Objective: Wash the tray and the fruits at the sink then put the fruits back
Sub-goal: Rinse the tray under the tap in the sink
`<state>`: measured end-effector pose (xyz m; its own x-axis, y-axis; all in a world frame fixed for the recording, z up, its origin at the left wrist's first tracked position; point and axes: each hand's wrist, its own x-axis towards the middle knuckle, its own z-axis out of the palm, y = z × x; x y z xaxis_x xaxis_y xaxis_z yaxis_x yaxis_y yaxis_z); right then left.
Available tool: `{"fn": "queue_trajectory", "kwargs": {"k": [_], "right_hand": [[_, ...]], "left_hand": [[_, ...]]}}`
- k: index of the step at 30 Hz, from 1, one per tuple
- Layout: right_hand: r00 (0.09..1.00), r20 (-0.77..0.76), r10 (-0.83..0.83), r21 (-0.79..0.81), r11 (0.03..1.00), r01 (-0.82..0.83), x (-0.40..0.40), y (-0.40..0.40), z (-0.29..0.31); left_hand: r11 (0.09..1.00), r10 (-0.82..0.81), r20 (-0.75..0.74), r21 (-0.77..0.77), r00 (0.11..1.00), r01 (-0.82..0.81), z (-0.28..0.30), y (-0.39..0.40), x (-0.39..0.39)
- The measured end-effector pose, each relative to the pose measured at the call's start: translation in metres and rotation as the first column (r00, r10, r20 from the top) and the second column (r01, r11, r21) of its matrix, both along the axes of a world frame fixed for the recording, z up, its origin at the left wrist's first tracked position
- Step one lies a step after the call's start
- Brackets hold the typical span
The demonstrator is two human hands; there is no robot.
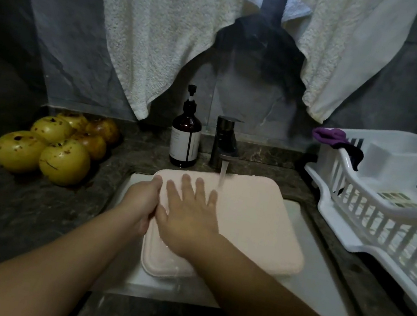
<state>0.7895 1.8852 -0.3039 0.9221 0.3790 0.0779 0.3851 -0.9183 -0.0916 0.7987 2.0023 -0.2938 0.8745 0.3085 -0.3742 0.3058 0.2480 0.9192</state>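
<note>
**Rinsing the upturned tray under the tap**

The pink tray (254,220) is lying bottom-up across the sink (318,284), its far edge resting on the rim just in front of the faucet (225,144), and water is running onto it. The person's left hand (144,199) is gripping the tray's left edge, fingers curled round the rim. The right hand (187,217) is lying flat on the tray's underside just left of the stream, fingers straight and spread, pressing rather than holding.

The fruits (49,145), yellow-green and spotted, are waiting in a heap on the counter well to the left of the sink, apparently not yet washed.

To my eye the step in hand is rubbing the tray's base clean. To do it well, the flat palm should be sweeping the whole surface, corners included, while the left hand is tilting the tray so the water is sheeting off into the sink and not onto the counter. The soap bottle (185,137) is standing just left of the faucet, and the white dish rack (387,204) is sitting to the right of the sink.
</note>
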Motion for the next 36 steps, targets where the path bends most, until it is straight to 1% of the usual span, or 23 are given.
{"fn": "queue_trajectory", "kwargs": {"k": [2, 4, 6, 9, 11, 12, 13, 15, 18, 20, 22, 27, 32, 36], "right_hand": [[0.995, -0.002, 0.104, -0.036, 0.994, -0.104, 0.003, -0.02, 0.004], [0.993, -0.009, 0.118, -0.062, 0.991, -0.119, 0.007, -0.05, 0.008], [0.999, -0.021, 0.028, -0.059, 0.998, -0.029, 0.013, -0.086, 0.012], [0.982, -0.04, -0.186, -0.059, 0.981, 0.184, 0.022, -0.137, 0.02], [0.958, -0.023, -0.286, 0.01, 0.958, 0.286, 0.028, -0.158, 0.031], [0.953, -0.009, -0.304, 0.07, 0.95, 0.304, 0.031, -0.162, 0.038], [0.954, 0.003, -0.301, 0.137, 0.945, 0.298, 0.035, -0.162, 0.048], [0.969, 0.028, -0.244, 0.258, 0.939, 0.229, 0.044, -0.154, 0.069], [0.988, 0.105, -0.114, 0.342, 0.937, 0.072, 0.057, -0.129, 0.103], [0.988, 0.15, -0.045, 0.341, 0.94, -0.009, 0.063, -0.11, 0.119], [0.987, 0.162, -0.002, 0.318, 0.947, -0.05, 0.067, -0.096, 0.128], [0.994, 0.111, 0.025, 0.264, 0.963, -0.053, 0.072, -0.084, 0.131], [0.992, 0.123, 0.008, 0.278, 0.96, -0.042, 0.07, -0.084, 0.126], [0.994, 0.097, 0.041, 0.296, 0.953, -0.069, 0.066, -0.091, 0.125]], "left_hand": [[1.0, 0.011, -0.018, -0.007, 1.0, -0.011, 0.002, 0.004, 0.001], [1.0, 0.014, -0.019, -0.025, 1.0, -0.014, 0.003, 0.005, 0.001], [1.0, 0.017, -0.016, -0.024, 1.0, -0.017, 0.002, 0.005, 0.001], [1.0, 0.017, -0.007, -0.01, 1.0, -0.017, 0.001, 0.005, 0.0], [1.0, 0.008, -0.01, 0.004, 1.0, -0.008, 0.0, 0.006, 0.0], [1.0, -0.002, -0.014, 0.01, 1.0, 0.002, -0.001, 0.006, 0.0], [1.0, -0.012, -0.016, 0.013, 1.0, 0.013, -0.001, 0.005, 0.001], [1.0, -0.024, -0.015, 0.012, 1.0, 0.024, -0.002, 0.005, 0.001], [1.0, -0.026, -0.016, 0.017, 1.0, 0.027, -0.002, 0.006, 0.001], [1.0, -0.023, -0.015, 0.016, 1.0, 0.023, -0.002, 0.008, 0.001], [1.0, -0.025, -0.017, 0.013, 1.0, 0.025, -0.003, 0.009, 0.002], [0.999, -0.035, -0.008, 0.004, 0.999, 0.035, -0.004, 0.01, 0.005], [0.999, -0.034, 0.027, 0.017, 0.999, 0.034, -0.007, 0.01, 0.008], [1.0, -0.029, 0.037, 0.005, 0.999, 0.029, -0.008, 0.011, 0.009]]}}
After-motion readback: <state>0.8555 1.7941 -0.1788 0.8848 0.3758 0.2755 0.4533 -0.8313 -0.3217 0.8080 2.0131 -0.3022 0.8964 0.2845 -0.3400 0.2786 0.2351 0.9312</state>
